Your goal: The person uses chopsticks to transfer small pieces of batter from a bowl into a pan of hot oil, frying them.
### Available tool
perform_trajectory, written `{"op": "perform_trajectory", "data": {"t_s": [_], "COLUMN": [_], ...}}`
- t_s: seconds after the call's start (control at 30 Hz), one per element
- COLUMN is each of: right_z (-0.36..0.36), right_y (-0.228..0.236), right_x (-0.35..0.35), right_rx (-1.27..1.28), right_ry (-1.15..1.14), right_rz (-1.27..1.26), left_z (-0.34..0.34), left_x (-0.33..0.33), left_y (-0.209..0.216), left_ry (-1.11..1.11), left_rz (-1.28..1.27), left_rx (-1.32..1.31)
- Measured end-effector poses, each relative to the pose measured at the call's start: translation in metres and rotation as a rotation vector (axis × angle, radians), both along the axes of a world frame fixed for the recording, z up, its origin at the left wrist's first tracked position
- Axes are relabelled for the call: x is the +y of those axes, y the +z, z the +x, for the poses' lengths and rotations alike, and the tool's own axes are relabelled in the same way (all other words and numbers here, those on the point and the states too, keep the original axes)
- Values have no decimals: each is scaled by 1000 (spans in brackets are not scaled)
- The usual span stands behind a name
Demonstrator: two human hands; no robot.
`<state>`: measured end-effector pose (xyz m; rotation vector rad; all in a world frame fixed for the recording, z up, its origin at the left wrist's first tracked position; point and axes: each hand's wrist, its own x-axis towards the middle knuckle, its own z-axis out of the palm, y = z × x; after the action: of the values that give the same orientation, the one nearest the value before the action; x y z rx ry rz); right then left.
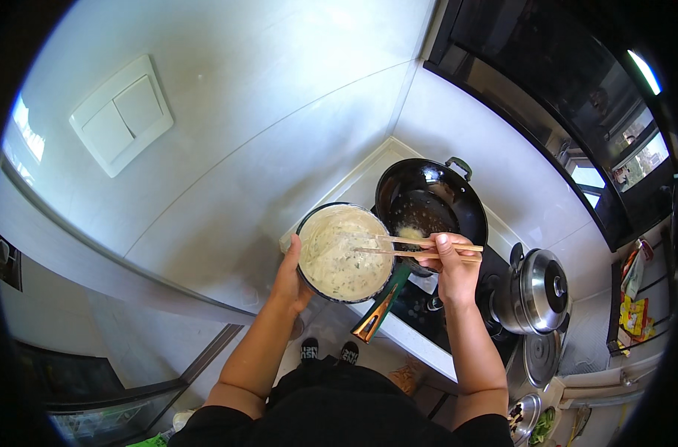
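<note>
My left hand [287, 279] grips the left side of a round, dark-rimmed bowl [339, 203], tilted slightly. Inside it is thick pale batter [328, 261] with green flecks. Held in my right hand [455, 270] is a pair of wooden chopsticks [406, 254], closed in the fingers. Their tips reach left over the bowl and are coated with batter. Just beyond my right hand stands a black wok [469, 212] with bubbling oil. A pale lump [410, 233] lies in the oil, near the bowl's edge. The wok's green handle [387, 304] points toward me, below the bowl.
Right of the wok, a lidded steel pot [529, 298] stands on the black stove. Further near-right are a round lid [541, 357], a steel bowl [525, 417] and green vegetables [544, 426]. A black range hood [547, 97] overhangs the right; a white wall [279, 89] rises behind.
</note>
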<state>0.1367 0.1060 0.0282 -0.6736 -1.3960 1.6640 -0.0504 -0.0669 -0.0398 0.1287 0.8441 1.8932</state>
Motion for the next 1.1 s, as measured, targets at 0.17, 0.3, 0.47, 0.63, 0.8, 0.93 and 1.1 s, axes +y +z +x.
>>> {"op": "perform_trajectory", "data": {"t_s": [0.17,0.3,0.47,0.63,0.8,0.93,1.1], "right_z": [8,2,-1,-8,-8,-13,-19], "right_y": [9,2,-25,-45,-47,-49,-52], "right_x": [2,-7,-3,-7,-21,-34,-42], "right_rx": [52,-32,-107,-134,-101,-26,71], "right_ry": [-6,97,30,-91,-127,-208,-266], "right_rz": [-57,-166,-304,-409,-514,-543,-582], "left_z": [2,4,9,13,12,15,17], "left_x": [1,5,9,10,10,10,14], "left_y": [-2,-4,8,4,-5,-10,-13], "left_ry": [-15,-12,-27,-39,-40,44,144], "left_rz": [7,18,43,-52,-100,-75,37], "left_rx": [0,13,77,77,129,223,241]}}
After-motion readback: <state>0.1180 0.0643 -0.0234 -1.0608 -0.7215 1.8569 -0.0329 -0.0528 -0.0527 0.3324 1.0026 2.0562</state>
